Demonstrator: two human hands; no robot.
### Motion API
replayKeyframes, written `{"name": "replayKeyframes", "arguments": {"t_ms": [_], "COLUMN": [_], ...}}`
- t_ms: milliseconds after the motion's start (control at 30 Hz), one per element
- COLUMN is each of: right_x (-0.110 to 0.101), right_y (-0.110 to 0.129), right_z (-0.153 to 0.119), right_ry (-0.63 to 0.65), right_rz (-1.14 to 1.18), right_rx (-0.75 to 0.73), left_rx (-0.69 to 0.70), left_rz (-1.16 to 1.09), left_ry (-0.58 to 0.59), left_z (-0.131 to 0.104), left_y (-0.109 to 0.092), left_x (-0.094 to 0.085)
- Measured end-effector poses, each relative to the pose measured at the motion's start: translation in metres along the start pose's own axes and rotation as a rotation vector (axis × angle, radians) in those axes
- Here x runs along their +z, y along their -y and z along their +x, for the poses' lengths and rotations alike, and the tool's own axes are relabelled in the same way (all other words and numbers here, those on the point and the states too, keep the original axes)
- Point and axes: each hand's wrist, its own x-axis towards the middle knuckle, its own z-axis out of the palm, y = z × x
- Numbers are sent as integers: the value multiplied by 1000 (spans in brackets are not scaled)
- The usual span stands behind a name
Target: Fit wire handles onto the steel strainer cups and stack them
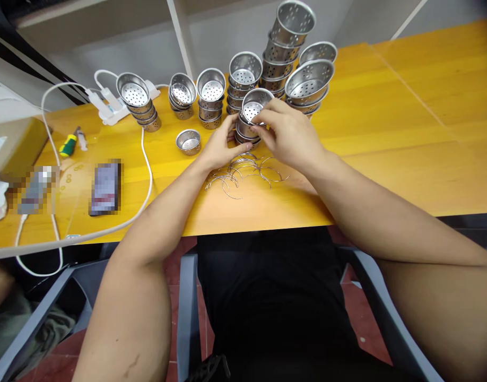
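The stack of perforated cups point(244, 128) rose roughly upright from the worktop point(387, 175) between the hands; the left hand point(223, 144) clasped its lower side; the right hand point(289, 130) met its top rim, grip unclear.

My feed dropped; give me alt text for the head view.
The left hand clasps a stack of perforated metal cups on a yellow table, with the right hand at its upper cups. Thin curved wires lie just in front; more cup stacks stand behind.
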Motion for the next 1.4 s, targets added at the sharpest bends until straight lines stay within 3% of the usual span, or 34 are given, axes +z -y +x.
{"name": "replayKeyframes", "arguments": {"t_ms": [367, 600, 833, 967, 1233, 1300, 1400], "right_x": [-1, 5, 16, 11, -2, 0, 8], "right_y": [-1, -7, -19, -15, -1, 2, 1], "right_z": [4, 2, 5, 2, -2, -4, -5], "right_ry": [-54, -51, -84, -108, -165, -143, 11], "right_rz": [66, 52, 2, -2, 68, 111, 142], "right_rx": [-5, -24, -109, -109, -127, -182, -329], "left_rx": [-35, -38, -61, -71, -119, -99, -80], "left_rz": [165, 78, 90, 119, 146, 99, 43], "left_ry": [-52, -75, -90, -104, -230, -219, -196], "left_z": [-3, -4, -8, -10, -8, -8, -8], "left_y": [0, 5, -16, -21, -7, -11, -24], "left_x": [-4, -3, -2, 0, 3, 3, 3]}}
